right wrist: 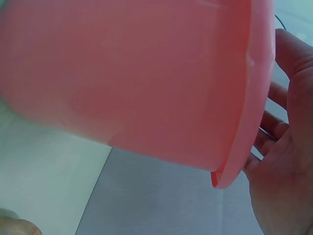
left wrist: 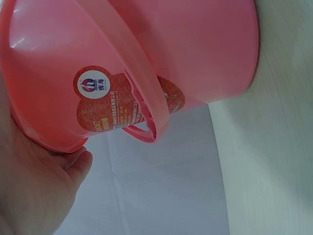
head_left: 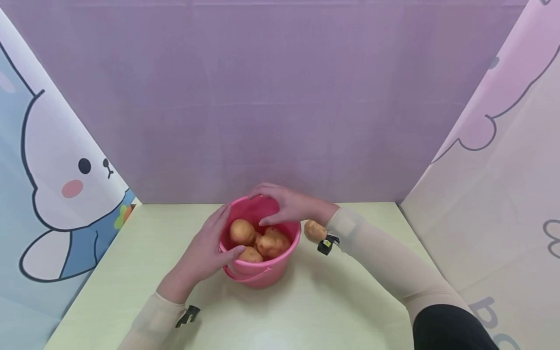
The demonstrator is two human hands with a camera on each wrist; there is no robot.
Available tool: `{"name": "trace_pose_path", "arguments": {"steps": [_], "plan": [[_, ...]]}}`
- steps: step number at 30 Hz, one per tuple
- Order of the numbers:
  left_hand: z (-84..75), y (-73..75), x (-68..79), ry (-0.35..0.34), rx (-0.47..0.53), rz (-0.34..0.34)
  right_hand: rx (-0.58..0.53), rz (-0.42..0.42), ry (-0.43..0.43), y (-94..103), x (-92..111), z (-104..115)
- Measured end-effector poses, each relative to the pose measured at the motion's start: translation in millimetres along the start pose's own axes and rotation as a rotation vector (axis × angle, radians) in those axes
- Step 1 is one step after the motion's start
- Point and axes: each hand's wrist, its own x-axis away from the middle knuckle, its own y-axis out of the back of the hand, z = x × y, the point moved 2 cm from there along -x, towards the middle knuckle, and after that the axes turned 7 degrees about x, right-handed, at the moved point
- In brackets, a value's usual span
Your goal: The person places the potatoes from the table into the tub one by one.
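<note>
A pink plastic bucket (head_left: 267,278) stands on the table with several potatoes (head_left: 272,243) inside, and its handle (left wrist: 142,83) hangs down at the front. My left hand (head_left: 205,250) holds the bucket's left rim, the thumb reaching over the front edge above the potatoes. Over the back right of the opening is my right hand (head_left: 290,203), its fingertips at the far rim and its thumb above the inside. Its loosely bent fingers (right wrist: 274,125) show past the rim in the right wrist view, with nothing seen between them. Bucket walls hide the lower potatoes.
One loose potato (head_left: 315,231) lies on the pale table (head_left: 345,296), right of the bucket and close to my right wrist. A purple cloth wall (head_left: 280,97) rises behind the table, and printed panels (head_left: 57,204) flank it on both sides.
</note>
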Motion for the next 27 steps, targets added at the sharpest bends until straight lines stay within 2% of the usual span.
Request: {"name": "trace_pose_path", "arguments": {"steps": [7, 13, 20, 27], "plan": [[-2.1, 0.9, -0.2, 0.011, 0.001, 0.006, -0.027, 0.006, -0.054, 0.6, 4.8, -0.9], [-1.4, -0.1, -1.0, 0.017, -0.001, 0.008, -0.056, -0.024, -0.087, 5.3, 15.2, -0.9], [-3.4, 0.2, -0.6, 0.019, -0.001, 0.001, -0.040, -0.127, -0.099, 9.3, 37.5, -8.8], [-2.9, -1.1, -0.6, 0.017, 0.006, -0.003, 0.042, -0.229, -0.088, 14.7, 59.8, -17.1]]}}
